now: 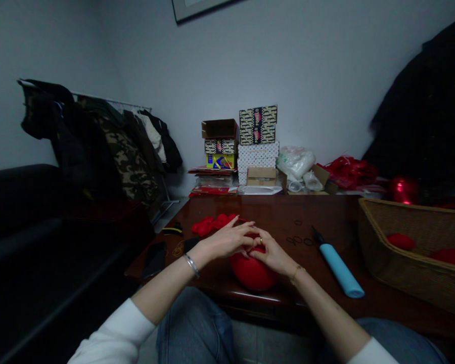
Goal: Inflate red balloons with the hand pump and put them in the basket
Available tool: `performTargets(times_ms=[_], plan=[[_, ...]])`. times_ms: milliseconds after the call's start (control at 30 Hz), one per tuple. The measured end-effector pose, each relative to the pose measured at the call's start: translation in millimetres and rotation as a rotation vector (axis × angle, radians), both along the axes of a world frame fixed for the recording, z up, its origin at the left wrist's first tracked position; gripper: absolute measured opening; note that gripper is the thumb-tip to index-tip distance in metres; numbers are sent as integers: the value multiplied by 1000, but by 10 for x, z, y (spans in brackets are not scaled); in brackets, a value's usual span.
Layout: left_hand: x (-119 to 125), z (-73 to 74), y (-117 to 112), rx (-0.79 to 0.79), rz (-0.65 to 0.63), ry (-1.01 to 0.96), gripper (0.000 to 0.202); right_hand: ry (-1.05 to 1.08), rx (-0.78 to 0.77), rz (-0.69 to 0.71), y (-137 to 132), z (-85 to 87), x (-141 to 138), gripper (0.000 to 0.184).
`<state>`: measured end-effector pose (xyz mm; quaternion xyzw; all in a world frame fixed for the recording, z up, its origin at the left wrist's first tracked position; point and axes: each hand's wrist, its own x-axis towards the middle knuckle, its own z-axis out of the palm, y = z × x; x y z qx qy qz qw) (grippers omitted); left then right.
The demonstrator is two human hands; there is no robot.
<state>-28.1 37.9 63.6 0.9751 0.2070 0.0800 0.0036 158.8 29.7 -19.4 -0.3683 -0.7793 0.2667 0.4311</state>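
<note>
An inflated red balloon [252,273] rests at the front edge of the dark wooden table [288,212]. Both of my hands meet at its top. My left hand [227,240] has its fingers pinched around the balloon's neck, a silver bangle on the wrist. My right hand [271,253] grips the same spot from the right, with a ring on one finger and a thin bracelet on the wrist. The neck itself is hidden by my fingers.
A light blue hand pump [339,268] lies to the right, small black rings [299,238] beside it. A wicker basket [402,268] holds red balloons. Uninflated red balloons [212,223], a phone [154,259], stacked boxes [256,146] and hanging coats [125,146] surround.
</note>
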Motion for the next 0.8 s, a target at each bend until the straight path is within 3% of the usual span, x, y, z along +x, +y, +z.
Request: performTargets(times_ms=[167, 500, 633, 800], plan=[[-98, -49, -13, 2, 84, -93, 16, -27, 27, 21, -3, 2, 24, 13], [-56, -111, 92, -120, 166, -225, 18, -124, 40, 41, 18, -12, 38, 12], [-11, -170, 72, -203, 150, -251, 20, -122, 43, 46, 13, 0, 29, 13], [7, -225, 63, -160, 144, -268, 16, -61, 63, 63, -21, 41, 9, 20]])
